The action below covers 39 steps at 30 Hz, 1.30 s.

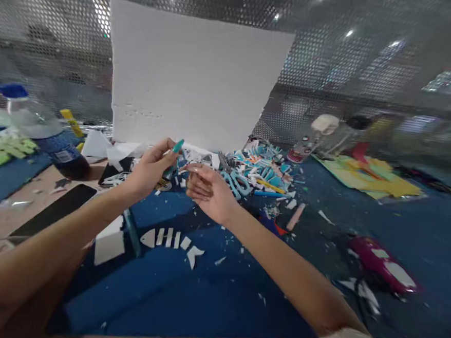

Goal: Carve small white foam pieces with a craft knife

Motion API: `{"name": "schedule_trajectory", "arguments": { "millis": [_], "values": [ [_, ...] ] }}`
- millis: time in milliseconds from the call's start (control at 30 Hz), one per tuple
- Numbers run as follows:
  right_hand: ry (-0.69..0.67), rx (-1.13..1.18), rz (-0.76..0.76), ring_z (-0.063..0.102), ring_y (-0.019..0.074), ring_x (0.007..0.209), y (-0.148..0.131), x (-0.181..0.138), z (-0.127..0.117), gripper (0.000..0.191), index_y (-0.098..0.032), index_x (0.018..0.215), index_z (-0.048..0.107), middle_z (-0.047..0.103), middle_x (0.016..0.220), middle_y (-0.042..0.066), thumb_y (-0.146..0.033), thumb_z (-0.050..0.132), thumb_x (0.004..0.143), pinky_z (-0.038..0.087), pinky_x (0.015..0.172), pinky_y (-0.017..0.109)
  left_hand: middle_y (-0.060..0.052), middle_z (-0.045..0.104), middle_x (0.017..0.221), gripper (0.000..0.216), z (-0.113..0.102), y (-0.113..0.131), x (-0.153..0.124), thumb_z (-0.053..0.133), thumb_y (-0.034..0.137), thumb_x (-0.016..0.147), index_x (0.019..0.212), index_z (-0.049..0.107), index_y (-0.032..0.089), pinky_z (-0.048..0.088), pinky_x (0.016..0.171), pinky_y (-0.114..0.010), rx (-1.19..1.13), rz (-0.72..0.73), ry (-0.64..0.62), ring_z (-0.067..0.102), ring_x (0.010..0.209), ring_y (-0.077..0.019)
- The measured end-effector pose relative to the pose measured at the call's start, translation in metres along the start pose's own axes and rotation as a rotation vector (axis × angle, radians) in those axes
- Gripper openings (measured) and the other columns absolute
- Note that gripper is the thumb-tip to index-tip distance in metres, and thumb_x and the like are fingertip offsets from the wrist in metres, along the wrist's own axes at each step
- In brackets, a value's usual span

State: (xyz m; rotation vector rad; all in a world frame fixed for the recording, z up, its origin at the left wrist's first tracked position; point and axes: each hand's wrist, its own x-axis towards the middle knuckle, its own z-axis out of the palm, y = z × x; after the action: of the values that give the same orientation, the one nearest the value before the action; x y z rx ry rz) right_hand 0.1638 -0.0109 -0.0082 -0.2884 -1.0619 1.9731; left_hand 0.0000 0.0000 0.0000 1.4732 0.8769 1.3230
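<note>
My left hand (151, 168) is raised over the blue mat (186, 290), its fingers closed on a teal craft knife (175, 152) that points up and right. My right hand (207, 188) is just right of it, fingers curled and pinched together near the knife's tip; what it holds is too small to make out. Below both hands a fish skeleton made of white foam pieces (172, 240) lies on the mat. Teal scissors (235, 181) rest just beyond my right hand.
A large white foam sheet (195, 79) leans against perforated metal at the back. Teal and white scraps (266, 169) pile to its right, then yellow paper (367, 176). A bottle (39, 125) and black phone (54, 211) sit left; a magenta tool (383, 262) lies right.
</note>
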Motion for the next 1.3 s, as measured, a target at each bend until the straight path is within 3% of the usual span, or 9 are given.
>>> {"name": "schedule_trajectory", "arguments": {
  "millis": [233,400,667,900,1100,1300],
  "values": [
    [0.089,-0.059,-0.013,0.011,0.0068,0.039,0.001,0.0,0.001,0.008,-0.017,0.079,0.06,0.024,0.039,-0.012,-0.022,0.054,0.083,0.014,0.044,0.027,0.002,0.049,0.071,0.02,0.003,0.005,0.0,0.058,0.032,0.084,0.072,0.05,0.018,0.033,0.052,-0.017,-0.03,0.01,0.043,0.038,0.055,-0.0054],
    [0.138,-0.085,-0.07,0.015,0.0067,0.039,0.005,0.0,-0.003,0.008,-0.019,0.074,0.056,0.027,0.041,-0.01,-0.023,0.055,0.082,0.02,0.046,0.025,0.001,0.055,0.071,0.025,0.007,0.013,-0.002,0.059,0.033,0.083,0.068,0.044,0.018,0.036,0.053,-0.018,-0.099,-0.007,0.004,0.043,0.056,-0.0058],
    [0.192,-0.112,-0.155,0.021,0.0058,0.038,0.009,0.003,-0.003,0.008,-0.018,0.075,0.058,0.032,0.041,-0.009,-0.023,0.055,0.081,0.025,0.045,0.024,0.003,0.051,0.069,0.027,0.007,0.01,-0.003,0.054,0.038,0.086,0.072,0.039,0.02,0.034,0.05,-0.019,-0.132,0.058,-0.062,0.042,0.054,-0.0061],
    [0.249,-0.285,-0.223,0.023,0.0044,0.037,0.014,-0.001,0.002,0.006,-0.019,0.077,0.053,0.036,0.043,-0.011,-0.022,0.057,0.078,0.021,0.042,0.022,0.001,0.044,0.075,0.013,0.003,-0.002,-0.005,0.04,0.031,0.093,0.085,0.039,0.021,0.033,0.05,-0.021,0.42,0.217,0.023,0.037,0.056,-0.0074],
    [0.257,-0.493,-0.263,0.031,0.0051,0.04,0.018,0.001,-0.005,0.012,-0.019,0.078,0.05,0.039,0.05,-0.01,-0.028,0.058,0.077,0.021,0.041,0.021,0.0,0.039,0.079,0.016,0.008,-0.003,-0.009,0.043,0.013,0.088,0.09,0.028,0.021,0.033,0.052,-0.024,0.793,0.488,-0.052,0.04,0.059,-0.0087],
    [0.271,-0.797,-0.316,0.035,0.0071,0.048,0.019,-0.004,-0.009,0.012,-0.019,0.084,0.051,0.041,0.058,-0.007,-0.03,0.054,0.083,0.027,0.046,0.021,0.001,0.042,0.076,0.017,0.004,-0.009,-0.006,0.038,0.01,0.087,0.095,0.028,0.02,0.037,0.06,-0.026,0.887,0.469,-0.053,0.044,0.063,-0.0107]
  ]
}}
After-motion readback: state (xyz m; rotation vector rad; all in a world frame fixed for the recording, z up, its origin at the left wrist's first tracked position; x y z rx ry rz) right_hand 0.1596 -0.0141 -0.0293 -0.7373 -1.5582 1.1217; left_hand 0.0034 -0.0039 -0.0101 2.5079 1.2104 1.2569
